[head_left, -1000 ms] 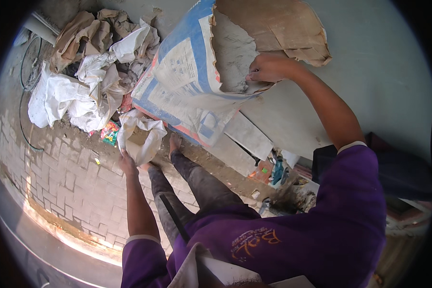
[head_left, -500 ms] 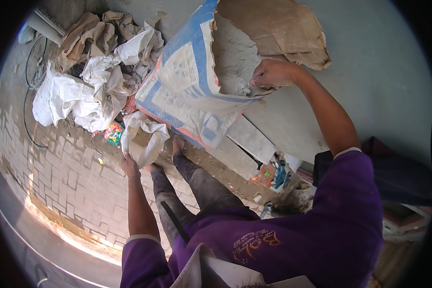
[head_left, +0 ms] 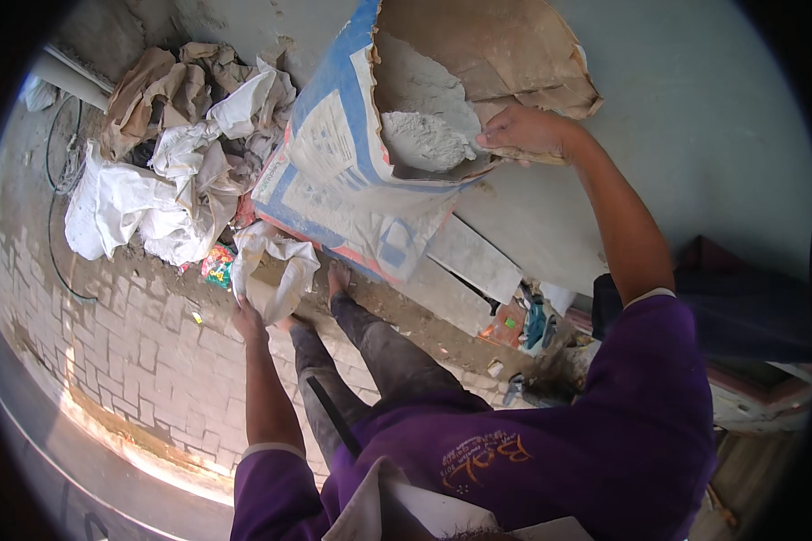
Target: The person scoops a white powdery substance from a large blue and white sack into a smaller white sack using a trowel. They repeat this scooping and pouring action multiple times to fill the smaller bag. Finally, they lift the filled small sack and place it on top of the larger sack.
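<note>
Head view, looking down: person in a purple shirt stands on a brick-paved floor (head_left: 144,361), the right hand (head_left: 528,131) reaching up to the torn mouth of a large blue-and-white paper sack (head_left: 352,180) that leans against a grey wall (head_left: 695,117), fingers closed on the ripped brown flap beside the grey powder (head_left: 424,140) inside. Lower down, the left hand (head_left: 248,320) has its grip clamped on the edge of a small white plastic bag (head_left: 275,270), held open just below the sack and above the person's feet. Crumpled empty sacks (head_left: 171,162) are heaped to the left.
</note>
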`<state>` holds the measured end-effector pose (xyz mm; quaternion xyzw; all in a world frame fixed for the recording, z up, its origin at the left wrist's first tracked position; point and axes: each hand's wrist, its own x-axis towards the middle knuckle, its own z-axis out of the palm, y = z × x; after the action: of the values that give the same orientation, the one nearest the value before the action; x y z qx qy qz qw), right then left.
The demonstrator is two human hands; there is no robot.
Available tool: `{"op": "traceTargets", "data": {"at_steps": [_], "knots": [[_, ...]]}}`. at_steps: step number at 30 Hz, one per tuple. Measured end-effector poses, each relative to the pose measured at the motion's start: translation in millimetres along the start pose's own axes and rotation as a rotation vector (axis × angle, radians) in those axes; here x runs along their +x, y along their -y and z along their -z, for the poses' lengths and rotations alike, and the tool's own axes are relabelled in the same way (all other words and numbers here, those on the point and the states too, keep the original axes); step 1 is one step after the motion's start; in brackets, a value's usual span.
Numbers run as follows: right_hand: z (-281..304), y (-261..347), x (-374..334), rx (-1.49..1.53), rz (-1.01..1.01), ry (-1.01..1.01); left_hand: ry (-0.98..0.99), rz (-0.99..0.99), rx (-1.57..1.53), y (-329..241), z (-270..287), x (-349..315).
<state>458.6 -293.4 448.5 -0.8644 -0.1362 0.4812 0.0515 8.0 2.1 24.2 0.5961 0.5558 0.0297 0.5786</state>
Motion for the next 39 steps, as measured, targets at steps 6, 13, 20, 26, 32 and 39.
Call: {"op": "traceTargets", "data": {"at_steps": [6, 13, 20, 26, 32, 39], "knots": [[-17.6, -9.3, -7.2, 0.299, -0.061, -0.115, -0.012, -0.008, 0.04, 5.1, 4.5, 1.6], [-28.0, -8.0, -15.1, 0.523, -0.068, -0.171, 0.002, 0.043, 0.001, -8.0, 5.3, -6.7], [-32.1, -8.5, -16.8, 0.601, -0.089, -0.209, 0.018, -0.026, 0.066, 11.3, 8.1, 5.9], [-35.6, -10.7, -28.0, 0.637, -0.122, -0.235, 0.031, -0.022, 0.045, 9.8, 1.8, 3.9], [-30.5, -4.2, -48.5, 0.613, -0.113, -0.231, 0.029, -0.019, 0.011, 15.3, -1.8, 11.4], [-27.2, 3.5, -82.7, 0.628, -0.102, -0.283, 0.044, -0.06, 0.053, 14.3, -8.2, 12.6]]}}
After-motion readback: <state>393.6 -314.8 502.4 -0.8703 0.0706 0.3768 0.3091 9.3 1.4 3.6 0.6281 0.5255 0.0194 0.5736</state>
